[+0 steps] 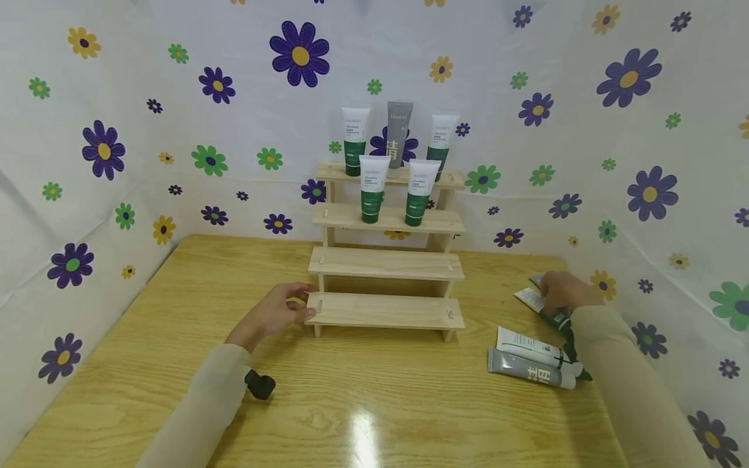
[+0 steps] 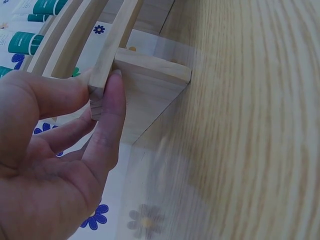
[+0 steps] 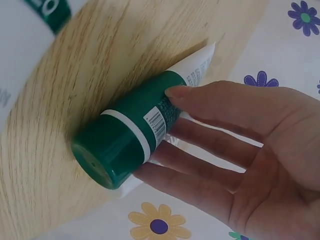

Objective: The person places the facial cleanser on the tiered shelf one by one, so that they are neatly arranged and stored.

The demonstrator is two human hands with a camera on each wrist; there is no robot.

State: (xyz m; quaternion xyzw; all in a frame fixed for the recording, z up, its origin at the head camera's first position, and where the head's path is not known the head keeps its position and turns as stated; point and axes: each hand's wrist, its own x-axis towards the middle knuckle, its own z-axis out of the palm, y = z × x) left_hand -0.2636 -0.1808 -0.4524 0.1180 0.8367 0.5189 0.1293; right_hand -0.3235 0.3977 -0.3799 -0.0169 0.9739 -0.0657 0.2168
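My left hand (image 1: 275, 315) pinches the left end of the lowest step of a wooden tiered display stand (image 1: 386, 263). In the left wrist view the thumb lies on one side of the board (image 2: 102, 70) and fingers on the other. At the right, my right hand (image 1: 564, 290) holds a green-and-white squeeze tube (image 3: 135, 120) that lies on its side low over the table, thumb on the label and fingers along the other side. Nearer me lie a white tube (image 1: 529, 348) and a grey tube (image 1: 517, 367). Another grey tube (image 1: 535, 280) is partly hidden behind the right hand.
On the stand's top step stand a white-green tube (image 1: 354, 140), a grey tube (image 1: 398, 133) and another white-green tube (image 1: 441, 140). Two more, a left tube (image 1: 373, 188) and a right tube (image 1: 420, 192), occupy the step below. Flowered cloth (image 1: 246, 117) surrounds the wooden table (image 1: 281, 416).
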